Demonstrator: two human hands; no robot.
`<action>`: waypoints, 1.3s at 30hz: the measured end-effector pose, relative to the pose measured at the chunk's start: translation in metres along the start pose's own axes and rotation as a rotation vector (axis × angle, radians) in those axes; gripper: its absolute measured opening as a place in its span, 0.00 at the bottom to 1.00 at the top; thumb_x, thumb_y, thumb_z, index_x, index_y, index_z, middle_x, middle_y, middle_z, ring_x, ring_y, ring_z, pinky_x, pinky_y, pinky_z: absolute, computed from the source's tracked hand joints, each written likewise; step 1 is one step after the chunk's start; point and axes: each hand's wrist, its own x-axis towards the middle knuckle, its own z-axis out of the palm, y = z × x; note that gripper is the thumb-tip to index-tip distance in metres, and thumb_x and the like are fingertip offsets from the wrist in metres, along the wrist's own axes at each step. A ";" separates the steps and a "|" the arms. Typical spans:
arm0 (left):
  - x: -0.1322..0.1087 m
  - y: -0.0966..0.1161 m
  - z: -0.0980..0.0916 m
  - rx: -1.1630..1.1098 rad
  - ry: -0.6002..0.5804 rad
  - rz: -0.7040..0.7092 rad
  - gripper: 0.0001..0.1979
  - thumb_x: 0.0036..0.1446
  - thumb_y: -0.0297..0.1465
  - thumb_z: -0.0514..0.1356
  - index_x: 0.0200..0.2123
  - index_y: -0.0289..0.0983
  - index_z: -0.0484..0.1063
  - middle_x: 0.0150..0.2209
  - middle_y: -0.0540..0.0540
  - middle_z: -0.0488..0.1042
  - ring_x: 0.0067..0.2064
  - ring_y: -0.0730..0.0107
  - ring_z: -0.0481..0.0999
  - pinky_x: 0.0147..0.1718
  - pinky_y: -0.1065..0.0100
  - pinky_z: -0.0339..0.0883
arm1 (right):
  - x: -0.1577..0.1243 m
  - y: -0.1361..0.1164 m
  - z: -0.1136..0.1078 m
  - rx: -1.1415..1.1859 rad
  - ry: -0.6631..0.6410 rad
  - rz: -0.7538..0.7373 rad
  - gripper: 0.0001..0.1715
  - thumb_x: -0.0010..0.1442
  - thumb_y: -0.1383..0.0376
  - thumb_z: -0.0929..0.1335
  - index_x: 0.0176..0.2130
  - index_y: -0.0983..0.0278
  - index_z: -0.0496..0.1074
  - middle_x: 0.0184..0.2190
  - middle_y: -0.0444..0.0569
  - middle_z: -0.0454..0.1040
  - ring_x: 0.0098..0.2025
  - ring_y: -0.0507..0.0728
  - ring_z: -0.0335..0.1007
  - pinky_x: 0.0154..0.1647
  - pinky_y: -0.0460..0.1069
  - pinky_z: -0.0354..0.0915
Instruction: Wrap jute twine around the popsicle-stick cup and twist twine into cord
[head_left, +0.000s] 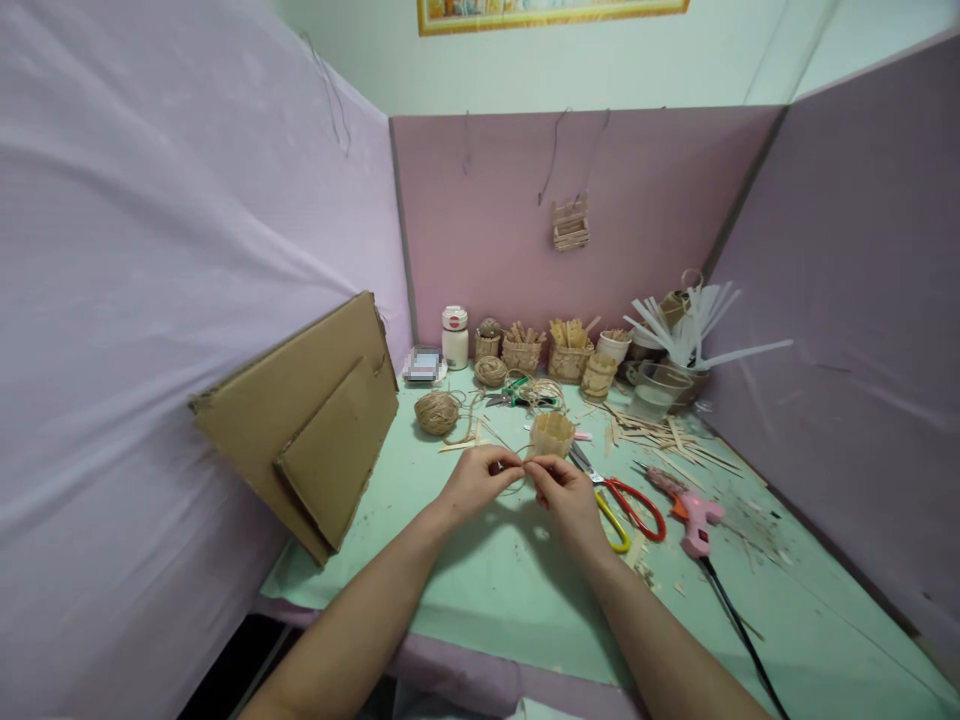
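Note:
My left hand [484, 476] and my right hand [559, 486] meet over the middle of the table, fingertips pinched close together. Between them runs a thin strand of twine [512, 489], looping a little below the fingers. Just behind my right hand stands a small cup made of pale wooden strips [552, 434], its lower part hidden by the hand. Farther back at the left lies a ball of twine [437, 412], with loose cord trailing from it. Scissors with red handles [636, 508] lie beside my right hand, next to a yellow-handled tool [613, 524].
A pink glue gun [699, 520] with a black cord lies at the right. Scattered wood strips [675, 436] cover the back right. Small baskets of sticks [570, 360] and a white bottle [454, 340] line the back. A cardboard panel [315, 420] leans at the left.

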 end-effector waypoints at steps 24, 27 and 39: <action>0.000 -0.003 0.005 0.055 0.032 0.042 0.08 0.51 0.30 0.57 0.28 0.34 0.75 0.27 0.48 0.74 0.28 0.74 0.66 0.28 0.73 0.59 | -0.002 -0.003 0.003 -0.040 -0.002 0.033 0.19 0.49 0.53 0.70 0.33 0.65 0.72 0.23 0.44 0.69 0.21 0.50 0.58 0.21 0.46 0.56; 0.000 -0.002 0.005 0.058 0.027 0.033 0.08 0.51 0.30 0.57 0.28 0.34 0.75 0.27 0.48 0.73 0.28 0.74 0.65 0.27 0.73 0.58 | -0.002 -0.005 0.004 0.011 -0.014 0.060 0.18 0.48 0.54 0.71 0.32 0.65 0.71 0.22 0.43 0.67 0.20 0.49 0.56 0.20 0.45 0.55; 0.001 -0.002 0.008 0.008 0.102 -0.006 0.05 0.48 0.28 0.57 0.26 0.34 0.72 0.26 0.50 0.70 0.26 0.76 0.62 0.27 0.73 0.56 | -0.002 -0.002 0.004 0.019 -0.037 0.061 0.17 0.50 0.54 0.70 0.34 0.65 0.72 0.21 0.41 0.66 0.20 0.49 0.58 0.20 0.45 0.57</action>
